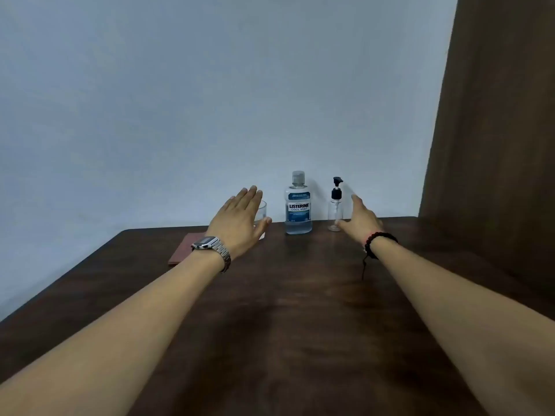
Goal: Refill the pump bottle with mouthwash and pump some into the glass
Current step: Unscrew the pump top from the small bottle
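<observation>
A mouthwash bottle (pixel 298 205) with a blue label and clear cap stands upright at the back of the dark wooden table (pixel 300 310). Right of it stands a small clear pump bottle (pixel 335 211) with a black pump head. A clear glass (pixel 263 211) stands left of the mouthwash bottle, mostly hidden behind my left hand (pixel 240 217). That hand is flat and spread, holding nothing. My right hand (pixel 359 220) reaches beside the pump bottle's base, fingers apart, with no grip on it.
A reddish flat book or pad (pixel 183 250) lies at the table's back left, under my left wrist. A pale wall rises right behind the bottles. A brown curtain (pixel 495 145) hangs at the right.
</observation>
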